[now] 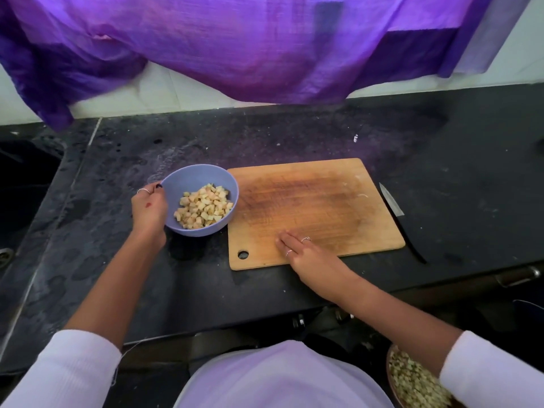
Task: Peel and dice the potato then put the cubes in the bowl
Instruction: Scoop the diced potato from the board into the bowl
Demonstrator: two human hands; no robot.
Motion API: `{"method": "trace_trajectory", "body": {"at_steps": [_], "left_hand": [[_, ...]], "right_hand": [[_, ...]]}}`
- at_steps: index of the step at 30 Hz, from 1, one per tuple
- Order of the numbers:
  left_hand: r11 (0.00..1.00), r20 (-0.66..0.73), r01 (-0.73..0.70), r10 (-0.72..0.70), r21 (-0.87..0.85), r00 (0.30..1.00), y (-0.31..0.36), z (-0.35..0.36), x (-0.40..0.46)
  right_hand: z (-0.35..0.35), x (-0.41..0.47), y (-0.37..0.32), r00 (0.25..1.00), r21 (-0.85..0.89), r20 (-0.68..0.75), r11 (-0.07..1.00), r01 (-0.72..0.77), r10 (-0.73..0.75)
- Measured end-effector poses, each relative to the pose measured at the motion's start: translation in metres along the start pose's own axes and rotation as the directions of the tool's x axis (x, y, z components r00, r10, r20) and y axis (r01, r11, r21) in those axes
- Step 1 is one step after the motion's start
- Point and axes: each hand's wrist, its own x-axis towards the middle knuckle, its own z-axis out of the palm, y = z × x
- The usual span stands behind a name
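A blue bowl (203, 175) stands on the dark counter just left of the wooden cutting board (318, 198). Pale potato cubes (204, 206) fill its bottom. My left hand (148, 209) grips the bowl's left rim, thumb hooked over the edge. My right hand (306, 256) lies flat on the board's near edge, fingers straight and together. The board's surface is bare, with no potato pieces on it. A knife (393, 203) with a dark handle lies on the counter along the board's right side.
A purple cloth (235, 45) hangs above the back of the black counter (456, 160). A dark sink (26, 184) sits at the far left. Below the counter edge at the lower right is a round dish of greenish pieces (412, 381).
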Motion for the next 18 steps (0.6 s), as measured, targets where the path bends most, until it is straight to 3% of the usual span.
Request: {"method": "trace_trajectory", "body": {"at_steps": [5, 8, 11, 18], "left_hand": [[0.999, -0.01, -0.024, 0.024, 0.036, 1.0, 0.001, 0.001, -0.002], [0.999, -0.014, -0.015, 0.016, 0.04, 1.0, 0.001, 0.001, -0.002], [0.999, -0.009, -0.007, 0.007, 0.037, 1.0, 0.002, 0.001, -0.004], [1.0, -0.029, -0.01, 0.01, 0.009, 1.0, 0.004, 0.004, -0.01]], "right_hand": [[-0.012, -0.005, 0.013, 0.989, -0.005, 0.145, 1.0, 0.031, -0.029], [-0.01, -0.003, 0.013, 0.992, -0.008, 0.1, 0.997, 0.072, -0.071], [-0.01, -0.015, 0.015, 0.985, -0.106, 0.148, 0.988, 0.11, -0.094], [-0.008, -0.019, 0.022, 0.994, -0.066, 0.047, 0.993, 0.099, -0.096]]}}
